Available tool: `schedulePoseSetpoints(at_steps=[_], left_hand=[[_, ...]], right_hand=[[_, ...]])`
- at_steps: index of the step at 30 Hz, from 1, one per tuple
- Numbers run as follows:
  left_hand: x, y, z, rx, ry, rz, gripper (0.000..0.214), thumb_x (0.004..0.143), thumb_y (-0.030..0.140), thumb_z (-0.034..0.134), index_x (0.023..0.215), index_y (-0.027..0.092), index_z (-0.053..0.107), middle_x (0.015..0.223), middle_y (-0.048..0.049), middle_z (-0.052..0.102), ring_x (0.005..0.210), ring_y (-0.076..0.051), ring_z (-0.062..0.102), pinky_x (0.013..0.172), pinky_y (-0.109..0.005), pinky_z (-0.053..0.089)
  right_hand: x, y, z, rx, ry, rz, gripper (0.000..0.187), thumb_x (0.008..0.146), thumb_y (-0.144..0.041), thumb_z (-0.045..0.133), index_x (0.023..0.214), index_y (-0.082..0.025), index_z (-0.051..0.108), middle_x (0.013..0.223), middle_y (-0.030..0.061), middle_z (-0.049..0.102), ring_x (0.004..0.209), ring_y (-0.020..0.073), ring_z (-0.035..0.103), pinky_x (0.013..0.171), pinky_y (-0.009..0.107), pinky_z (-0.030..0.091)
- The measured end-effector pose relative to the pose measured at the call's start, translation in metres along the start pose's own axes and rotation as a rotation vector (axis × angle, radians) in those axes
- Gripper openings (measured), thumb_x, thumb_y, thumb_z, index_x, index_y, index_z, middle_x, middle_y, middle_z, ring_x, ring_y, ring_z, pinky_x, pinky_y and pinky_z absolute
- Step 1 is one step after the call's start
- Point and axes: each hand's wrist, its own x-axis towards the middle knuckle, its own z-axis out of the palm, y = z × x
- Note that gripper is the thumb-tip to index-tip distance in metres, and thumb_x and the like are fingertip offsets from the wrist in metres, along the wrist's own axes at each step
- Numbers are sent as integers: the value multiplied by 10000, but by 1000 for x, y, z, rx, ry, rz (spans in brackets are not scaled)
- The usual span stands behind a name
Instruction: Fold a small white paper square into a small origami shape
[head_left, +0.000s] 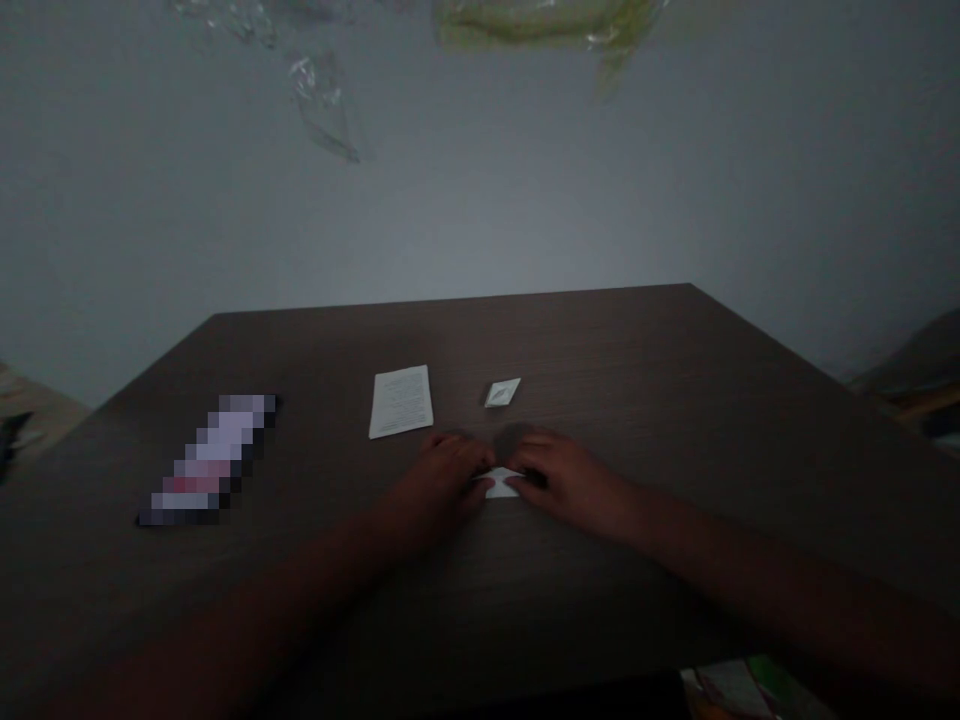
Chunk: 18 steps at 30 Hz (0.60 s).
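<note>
A small piece of white folded paper [501, 484] lies on the dark brown table [600, 350] between my hands. My left hand [454, 475] grips its left side with thumb and curled fingers. From the other side, my right hand [559, 470] pinches the paper's right part, thumb at the near face and fingers curled behind. Both hands partly hide the paper. Just beyond them rests a small folded paper diamond [502, 393], touched by neither hand. Left of it lies a stack of printed paper sheets [402, 402].
A dark-edged phone-like device [214, 460], its face pixelated, lies at the table's left. Behind the table stands a pale wall [480, 200] with clear and yellow plastic [540, 25] hanging at the top. Coloured items [731, 690] show below the near edge.
</note>
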Motion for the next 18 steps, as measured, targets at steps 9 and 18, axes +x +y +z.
schedulePoseSetpoints(at_steps=[9, 18], left_hand=[[-5, -18, -15, -15, -16, -29, 131, 1082, 179, 642, 1171, 235, 720, 1156, -66, 808, 1102, -295, 747, 1175, -555, 549], [-7, -7, -23, 4, -18, -3, 268, 1049, 294, 788, 1309, 252, 738, 1326, -100, 800, 1286, -349, 737, 1219, -588, 538]], right_hand=[[0, 5, -17, -50, -33, 88, 215, 1104, -126, 777, 914, -225, 748, 969, 56, 778, 971, 250, 715, 928, 393, 554], [-2, 6, -18, -24, -15, 75, 179, 1052, -53, 745, 1021, -228, 767, 1036, 50, 793, 987, 238, 714, 926, 380, 527]])
